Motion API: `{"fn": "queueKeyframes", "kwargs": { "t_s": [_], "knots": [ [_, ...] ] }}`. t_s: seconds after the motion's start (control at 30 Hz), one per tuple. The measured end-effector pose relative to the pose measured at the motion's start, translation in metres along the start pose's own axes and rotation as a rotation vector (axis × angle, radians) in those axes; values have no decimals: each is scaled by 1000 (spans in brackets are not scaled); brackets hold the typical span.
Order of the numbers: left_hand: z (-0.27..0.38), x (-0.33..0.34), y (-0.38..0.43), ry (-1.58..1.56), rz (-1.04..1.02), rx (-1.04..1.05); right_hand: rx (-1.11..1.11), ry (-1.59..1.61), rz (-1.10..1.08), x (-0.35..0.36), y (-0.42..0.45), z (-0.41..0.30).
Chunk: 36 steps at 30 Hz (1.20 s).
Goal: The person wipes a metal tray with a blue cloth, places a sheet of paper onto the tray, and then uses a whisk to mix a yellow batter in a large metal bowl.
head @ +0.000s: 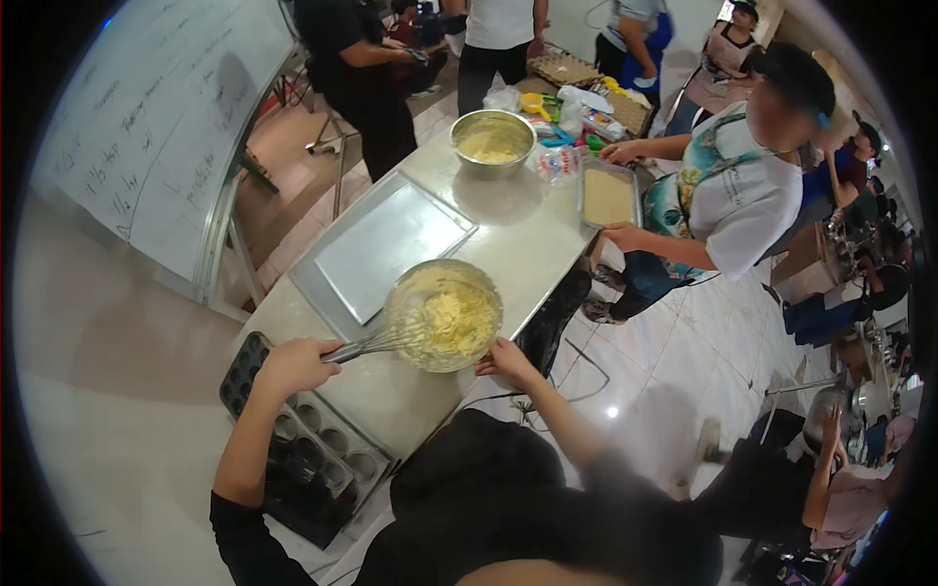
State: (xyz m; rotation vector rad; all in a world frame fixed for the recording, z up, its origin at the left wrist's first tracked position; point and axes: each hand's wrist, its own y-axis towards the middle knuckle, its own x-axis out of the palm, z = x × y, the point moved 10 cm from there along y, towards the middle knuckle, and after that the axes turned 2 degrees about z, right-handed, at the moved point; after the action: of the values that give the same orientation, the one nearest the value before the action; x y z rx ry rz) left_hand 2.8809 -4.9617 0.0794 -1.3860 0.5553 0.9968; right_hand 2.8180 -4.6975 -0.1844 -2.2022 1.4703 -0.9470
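Observation:
My left hand (300,366) is closed around the metal handle of a balloon whisk (388,339). The whisk's wires rest in a pale yellow, lumpy mixture (458,319) inside a round mixing bowl (444,364). At the bowl's lower right rim, my right hand (506,362) grips the edge with its fingers. Just behind the bowl, flat metal baking sheets (396,245) lie on the table. Farther back stands a second steel bowl (492,139) with a similar yellow mixture in it.
Muffin tins (322,439) lie at the table's near left end. A person (733,176) on the right holds a rectangular pan (610,194) of beige batter at the table's edge. Plastic bags, measuring tools and egg trays (564,69) crowd the far end. A whiteboard (161,132) bearing writing stands left.

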Motion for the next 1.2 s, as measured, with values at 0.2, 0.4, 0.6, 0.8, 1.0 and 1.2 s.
{"fn": "queueKeyframes", "kwargs": {
  "t_s": [0.2, 0.4, 0.6, 0.8, 1.0, 1.2],
  "knots": [
    [0, -13, -5, 66, 45, 44, 115, -2, -66, 2, -1, -2],
    [-3, -10, 12, 89, -44, 49, -6, 73, -33, -13, 2, -32],
    [21, -42, 34, -19, -47, 23, 9, 6, -104, -13, 22, -45],
    [53, -77, 74, -47, -49, 85, 66, -139, -345, -5, 51, -58],
    [69, -114, 110, -218, -87, -38, 269, -330, -675, 22, 83, -73],
    [70, -123, 151, -355, 30, 157, 149, 469, -248, -81, 249, -238]
  ]
}}
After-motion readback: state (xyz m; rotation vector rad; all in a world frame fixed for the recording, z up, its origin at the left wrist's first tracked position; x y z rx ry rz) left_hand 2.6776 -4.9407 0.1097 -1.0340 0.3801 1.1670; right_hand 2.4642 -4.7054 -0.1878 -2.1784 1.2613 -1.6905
